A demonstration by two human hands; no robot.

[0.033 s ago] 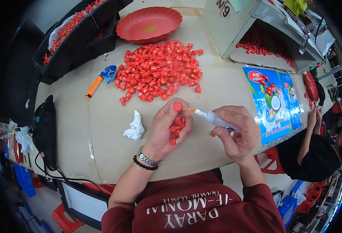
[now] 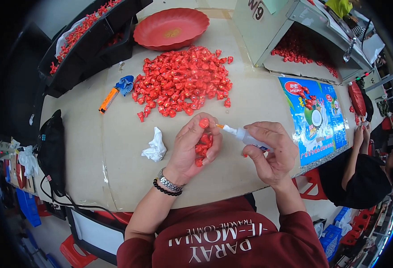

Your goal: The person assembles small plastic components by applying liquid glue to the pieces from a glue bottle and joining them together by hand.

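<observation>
Fingers of the left hand (image 2: 188, 149) pinch one red piece (image 2: 204, 123) near the tip (image 2: 221, 127) of a small bottle (image 2: 252, 137), with more red pieces (image 2: 204, 144) in that palm; the right hand (image 2: 274, 152) has its fingers closed around the bottle. Squeezing too hard could make it drip. The black bin (image 2: 78, 67) and grey box (image 2: 263, 38) hold red bits (image 2: 297, 51); the red plate (image 2: 192, 27) shows a gold mark (image 2: 173, 32).

Room lies left of the tissue (image 2: 155, 145); red pile (image 2: 183, 78) blocks ahead.
</observation>
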